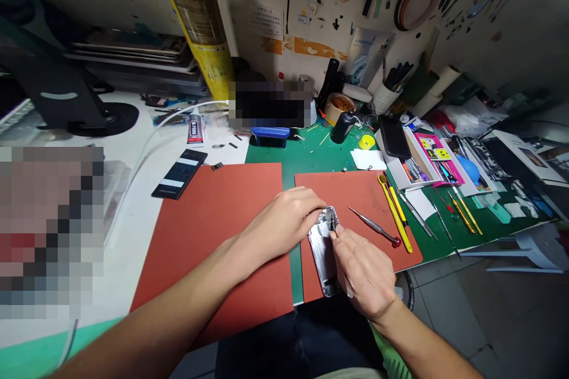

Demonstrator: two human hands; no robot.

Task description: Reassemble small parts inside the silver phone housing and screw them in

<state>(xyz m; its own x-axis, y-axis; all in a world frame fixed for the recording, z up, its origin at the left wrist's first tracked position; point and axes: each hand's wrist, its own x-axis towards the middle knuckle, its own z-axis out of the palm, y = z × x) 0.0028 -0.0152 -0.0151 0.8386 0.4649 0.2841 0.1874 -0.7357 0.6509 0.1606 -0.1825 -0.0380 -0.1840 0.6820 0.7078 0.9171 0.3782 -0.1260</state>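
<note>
An open phone housing (323, 251), silvery inside, lies lengthwise on the right-hand red mat, close to the table's front edge. My left hand (296, 216) grips its upper left edge, fingers bent over the top corner. My right hand (362, 269) is closed in a pinch over the housing's right side. Between its thumb and forefinger sits a thin dark tool (332, 225), pointing at the upper inside of the housing; most of it is hidden by the fingers. Right of the housing, a precision screwdriver (376, 227) with a red end rests on the mat.
Two yellow-handled brushes (395, 213) lie at the mat's right edge. Beyond are metal tools, part trays (415, 160) and a black phone (394, 137). A dark phone panel (180, 173) overlaps the left red mat (222, 201). A spray can (200, 29) stands at the back.
</note>
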